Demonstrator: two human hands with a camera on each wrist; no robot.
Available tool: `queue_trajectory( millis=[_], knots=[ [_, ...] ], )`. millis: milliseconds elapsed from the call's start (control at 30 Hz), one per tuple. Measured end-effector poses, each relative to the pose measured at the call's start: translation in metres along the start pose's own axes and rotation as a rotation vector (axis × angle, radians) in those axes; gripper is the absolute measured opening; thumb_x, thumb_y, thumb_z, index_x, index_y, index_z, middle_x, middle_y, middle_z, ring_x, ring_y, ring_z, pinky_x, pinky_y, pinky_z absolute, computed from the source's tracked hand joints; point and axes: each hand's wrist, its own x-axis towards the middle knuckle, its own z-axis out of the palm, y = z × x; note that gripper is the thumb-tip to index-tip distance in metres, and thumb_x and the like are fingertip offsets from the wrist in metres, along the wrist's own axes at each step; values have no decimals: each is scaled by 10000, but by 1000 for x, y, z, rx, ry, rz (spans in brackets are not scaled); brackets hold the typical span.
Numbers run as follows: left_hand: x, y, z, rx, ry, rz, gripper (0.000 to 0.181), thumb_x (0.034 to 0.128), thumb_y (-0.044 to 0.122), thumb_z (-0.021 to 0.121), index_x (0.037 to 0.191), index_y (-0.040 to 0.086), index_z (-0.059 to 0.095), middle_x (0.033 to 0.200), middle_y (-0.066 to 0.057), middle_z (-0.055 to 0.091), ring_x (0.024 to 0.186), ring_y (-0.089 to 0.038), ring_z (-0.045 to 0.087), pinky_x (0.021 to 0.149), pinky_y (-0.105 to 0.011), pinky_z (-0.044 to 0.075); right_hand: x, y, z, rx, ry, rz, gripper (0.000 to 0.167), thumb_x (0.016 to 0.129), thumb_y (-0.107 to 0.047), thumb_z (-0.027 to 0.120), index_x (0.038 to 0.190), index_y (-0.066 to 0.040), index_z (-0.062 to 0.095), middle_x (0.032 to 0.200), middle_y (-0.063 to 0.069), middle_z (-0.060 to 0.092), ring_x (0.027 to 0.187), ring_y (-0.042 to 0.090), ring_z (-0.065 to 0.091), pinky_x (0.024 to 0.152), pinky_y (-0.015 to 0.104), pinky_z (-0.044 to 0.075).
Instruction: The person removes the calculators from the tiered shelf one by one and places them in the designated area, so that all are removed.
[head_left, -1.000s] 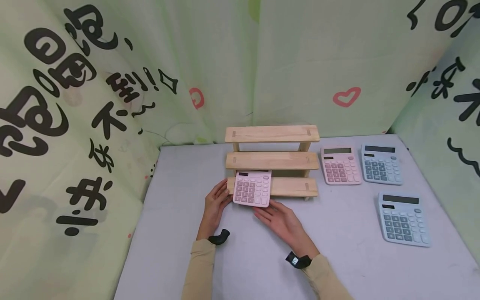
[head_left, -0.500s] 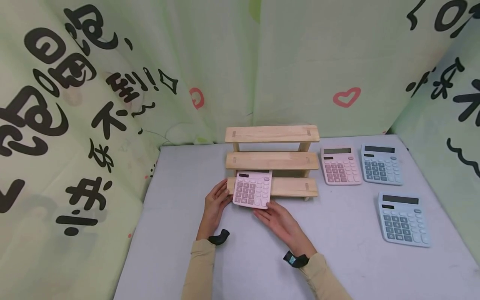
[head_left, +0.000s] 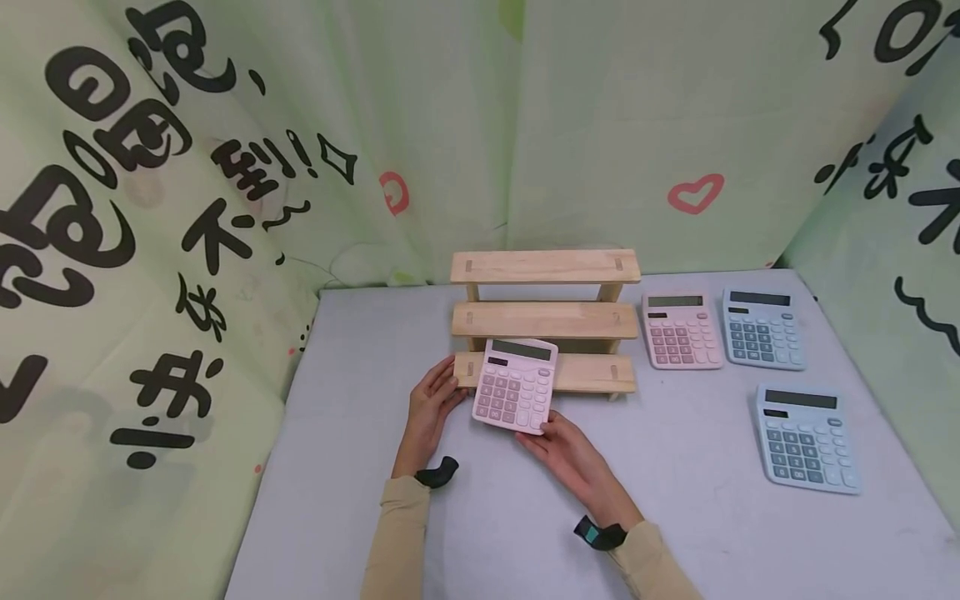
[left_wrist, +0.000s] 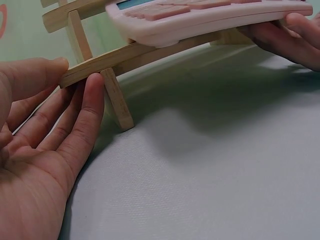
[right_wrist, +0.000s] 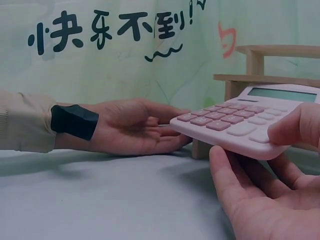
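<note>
A pink calculator (head_left: 515, 387) is tilted over the lowest step of a three-step wooden rack (head_left: 592, 373). My right hand (head_left: 573, 457) pinches its near right corner, thumb on top and fingers underneath, as the right wrist view shows. The calculator's screen now shows fully below the middle step. At the left end of the lowest step, my left hand (head_left: 431, 412) grips the board. In the left wrist view its thumb (left_wrist: 42, 75) lies on the board's top, and the fingers reach beneath, beside a rack leg (left_wrist: 117, 100).
Right of the rack lie another pink calculator (head_left: 682, 331) and a blue calculator (head_left: 763, 329). A second blue calculator (head_left: 808, 437) lies nearer, toward the table's right edge. A printed curtain (head_left: 585, 125) hangs behind the white table (head_left: 337, 375).
The right hand has drawn the pink calculator nearer and slightly right, turning it a little, so its screen came out from under the middle step. The left hand stays on the rack.
</note>
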Motion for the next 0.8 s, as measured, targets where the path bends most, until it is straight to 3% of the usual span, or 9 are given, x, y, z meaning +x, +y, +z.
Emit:
queue_trajectory(
  millis=[300,500,800],
  knots=[
    [0,-1,-1,-5,-9,7,499,1046,64,610,1530,131,511,1582,-127,500,1292,-160,606,978,-238,590,-13,-2,-5,-16,30,-31,633,1099,-28,313,1681,-138,89,1717,175,201,1479,277,440,1194,361,460],
    [0,1,1,-2,1,2,502,1042,62,617,1529,132,515,1578,-131,502,1284,-163,609,979,-241,591,-20,-3,-8,-1,74,-34,625,1110,-52,324,1683,-168,101,1707,164,215,1333,198,590,1170,356,488],
    [-1,2,2,-24,10,-6,499,1038,39,613,1521,126,525,1573,-134,509,1260,-149,622,966,-240,597,-25,-5,-13,-24,117,-44,579,1134,-107,347,1678,-158,156,1651,144,317,1269,199,643,1141,363,516]
  ],
)
